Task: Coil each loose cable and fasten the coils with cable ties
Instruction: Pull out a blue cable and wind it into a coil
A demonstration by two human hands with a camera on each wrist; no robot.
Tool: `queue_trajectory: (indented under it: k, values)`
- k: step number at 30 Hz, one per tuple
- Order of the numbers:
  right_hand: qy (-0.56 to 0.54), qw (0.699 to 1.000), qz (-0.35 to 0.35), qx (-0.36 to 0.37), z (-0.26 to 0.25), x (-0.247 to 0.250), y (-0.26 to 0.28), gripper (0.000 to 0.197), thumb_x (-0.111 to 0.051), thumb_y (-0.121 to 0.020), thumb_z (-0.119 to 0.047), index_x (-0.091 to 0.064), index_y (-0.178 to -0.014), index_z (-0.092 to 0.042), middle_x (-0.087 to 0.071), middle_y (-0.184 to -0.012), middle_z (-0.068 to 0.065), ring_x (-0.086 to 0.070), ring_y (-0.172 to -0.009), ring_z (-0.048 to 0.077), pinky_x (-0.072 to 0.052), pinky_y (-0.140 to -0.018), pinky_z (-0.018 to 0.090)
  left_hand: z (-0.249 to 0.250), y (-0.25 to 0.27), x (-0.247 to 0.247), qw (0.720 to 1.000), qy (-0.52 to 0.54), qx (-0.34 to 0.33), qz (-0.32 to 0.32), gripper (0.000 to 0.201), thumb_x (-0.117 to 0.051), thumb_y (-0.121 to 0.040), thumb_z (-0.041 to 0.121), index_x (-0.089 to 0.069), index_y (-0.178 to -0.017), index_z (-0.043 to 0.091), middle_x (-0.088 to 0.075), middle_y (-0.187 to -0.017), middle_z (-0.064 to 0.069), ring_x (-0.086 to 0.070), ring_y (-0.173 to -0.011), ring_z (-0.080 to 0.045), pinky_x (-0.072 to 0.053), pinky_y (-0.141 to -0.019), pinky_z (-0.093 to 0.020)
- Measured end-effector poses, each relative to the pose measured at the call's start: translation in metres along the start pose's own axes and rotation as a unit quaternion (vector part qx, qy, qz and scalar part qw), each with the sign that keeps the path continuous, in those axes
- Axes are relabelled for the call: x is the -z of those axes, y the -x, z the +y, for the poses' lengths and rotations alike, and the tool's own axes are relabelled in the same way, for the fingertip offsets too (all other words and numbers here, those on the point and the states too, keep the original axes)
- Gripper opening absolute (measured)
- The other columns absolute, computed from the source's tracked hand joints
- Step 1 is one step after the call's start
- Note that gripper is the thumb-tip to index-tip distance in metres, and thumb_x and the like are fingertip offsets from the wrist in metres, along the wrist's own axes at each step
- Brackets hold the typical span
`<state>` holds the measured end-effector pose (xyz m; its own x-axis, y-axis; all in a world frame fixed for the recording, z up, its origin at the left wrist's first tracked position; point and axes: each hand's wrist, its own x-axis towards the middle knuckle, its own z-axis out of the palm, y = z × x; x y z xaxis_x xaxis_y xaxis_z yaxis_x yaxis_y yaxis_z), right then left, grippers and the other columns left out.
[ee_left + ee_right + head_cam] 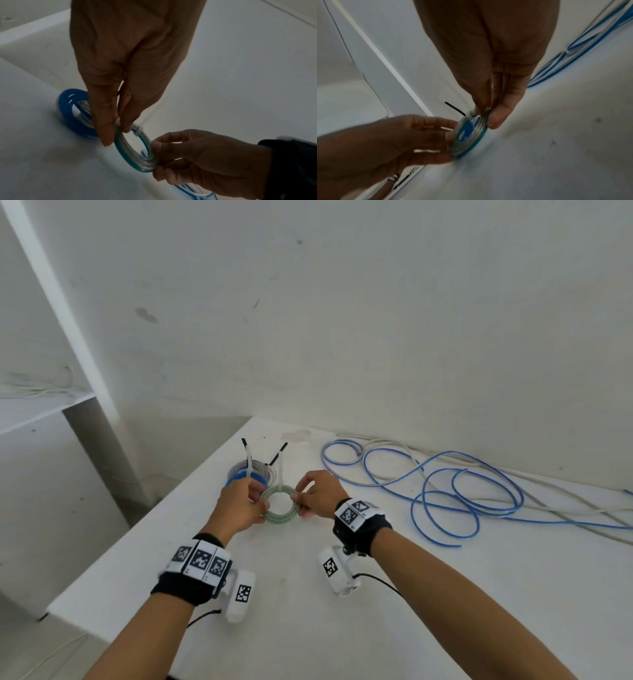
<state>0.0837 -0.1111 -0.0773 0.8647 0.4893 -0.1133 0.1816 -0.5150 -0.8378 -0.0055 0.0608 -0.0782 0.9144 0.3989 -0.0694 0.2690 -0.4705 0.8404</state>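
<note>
A small green-tinted coil (278, 505) of clear cable stands on the white table (445, 594), held between both hands. My left hand (257, 499) pinches its left rim and my right hand (303, 498) pinches its right rim. A white cable tie (281, 474) with a black tip is looped round the coil's top and sticks upward. In the left wrist view the tie's head (139, 130) sits on the coil (135, 147) beside my left fingertips (106, 140). The right wrist view shows thumb and fingers of my right hand (486, 116) on the coil (469, 135).
A blue and grey coil (251, 470) with its own tie lies just behind my left hand, near the table's left edge. Loose blue cable (462, 491) sprawls in loops over the right of the table, with a grey cable (565, 508) along the wall.
</note>
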Motion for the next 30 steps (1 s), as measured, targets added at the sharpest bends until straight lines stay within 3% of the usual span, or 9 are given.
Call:
queue_trajectory:
  k: [4,7,12,15,19,22,26,28,30]
  values:
    - [0.029,0.999,0.036,-0.009,0.001,-0.012,0.003,0.015,-0.079,-0.086,-0.014,-0.064,-0.085,-0.015,-0.075,-0.091,0.018,-0.072,-0.068,0.028,-0.064,-0.076,0.040,0.002,-0.005,-0.002,0.983,-0.183,-0.027,0.008,0.035,-0.076,-0.087,0.017,-0.068,-0.121,0.008,-0.064,-0.127,-0.011,-0.063,-0.109,-0.031,-0.052,-0.096,-0.041]
    - [0.001,0.999,0.016,-0.037,0.005,-0.006,0.008,0.016,-0.079,-0.087,-0.013,-0.066,-0.096,-0.012,-0.074,-0.099,0.016,-0.073,-0.068,0.027,-0.064,-0.074,0.035,0.014,-0.001,-0.005,0.960,-0.277,-0.046,-0.002,0.044,-0.071,-0.092,0.028,-0.059,-0.130,0.009,-0.052,-0.138,-0.013,-0.055,-0.122,-0.032,-0.044,-0.098,-0.038]
    - [0.097,0.995,0.026,-0.017,0.022,0.037,0.021,0.014,-0.075,-0.091,-0.020,-0.067,-0.100,-0.012,-0.068,-0.077,0.001,-0.067,-0.062,0.014,-0.057,-0.065,0.024,0.057,0.005,-0.031,0.968,-0.230,-0.082,-0.054,0.037,-0.069,-0.093,0.036,-0.060,-0.124,0.019,-0.070,-0.114,-0.001,-0.064,-0.106,-0.020,-0.049,-0.093,-0.034]
    - [0.198,0.975,0.081,-0.055,0.044,0.078,0.033,0.027,-0.074,-0.090,-0.034,-0.068,-0.110,-0.017,-0.070,-0.108,0.008,-0.068,-0.102,0.026,-0.055,-0.090,0.037,0.089,0.006,-0.071,0.964,-0.212,-0.108,-0.121,0.034,-0.072,-0.090,0.039,-0.064,-0.117,0.020,-0.072,-0.108,0.000,-0.065,-0.105,-0.020,-0.049,-0.094,-0.034]
    - [0.289,0.920,0.226,-0.136,0.083,0.134,0.061,0.055,-0.066,-0.093,-0.048,-0.046,-0.128,-0.010,-0.060,-0.129,0.014,-0.060,-0.119,0.037,-0.048,-0.089,0.041,0.121,0.006,-0.141,0.948,-0.187,-0.107,-0.234,0.030,-0.068,-0.092,0.028,-0.063,-0.118,0.016,-0.071,-0.109,-0.007,-0.069,-0.099,-0.024,-0.056,-0.087,-0.035]
    - [0.278,0.907,0.224,-0.223,0.112,0.162,0.077,0.064,-0.065,-0.089,-0.062,-0.055,-0.122,-0.008,-0.063,-0.123,0.014,-0.062,-0.113,0.037,-0.046,-0.081,0.038,0.139,0.010,-0.182,0.938,-0.154,-0.085,-0.298,0.025,-0.059,-0.094,0.013,-0.060,-0.120,0.011,-0.072,-0.103,-0.016,-0.070,-0.082,-0.024,-0.061,-0.076,-0.034]
    - [0.228,0.937,0.175,-0.198,0.127,0.177,0.078,0.027,-0.070,-0.092,-0.034,-0.068,-0.103,-0.009,-0.070,-0.108,0.014,-0.066,-0.102,0.032,-0.052,-0.083,0.036,0.154,0.011,-0.213,0.936,-0.111,-0.070,-0.327,0.024,-0.056,-0.096,0.011,-0.056,-0.120,0.006,-0.068,-0.102,-0.018,-0.065,-0.080,-0.027,-0.059,-0.080,-0.039]
    - [0.115,0.959,0.208,-0.152,0.122,0.183,0.074,0.018,-0.068,-0.091,-0.020,-0.069,-0.076,-0.010,-0.073,-0.079,0.011,-0.070,-0.077,0.027,-0.058,-0.080,0.039,0.155,0.010,-0.219,0.938,-0.099,-0.090,-0.318,0.033,-0.059,-0.094,0.018,-0.055,-0.126,0.009,-0.065,-0.112,-0.013,-0.066,-0.093,-0.027,-0.056,-0.084,-0.038]
    - [-0.088,0.959,0.247,-0.105,0.108,0.189,0.074,0.026,-0.064,-0.093,-0.009,-0.062,-0.067,-0.008,-0.067,-0.065,0.013,-0.064,-0.056,0.021,-0.060,-0.071,0.040,0.159,0.011,-0.220,0.943,-0.049,-0.132,-0.302,0.036,-0.064,-0.088,0.029,-0.060,-0.120,0.013,-0.066,-0.115,-0.008,-0.064,-0.098,-0.023,-0.053,-0.086,-0.039]
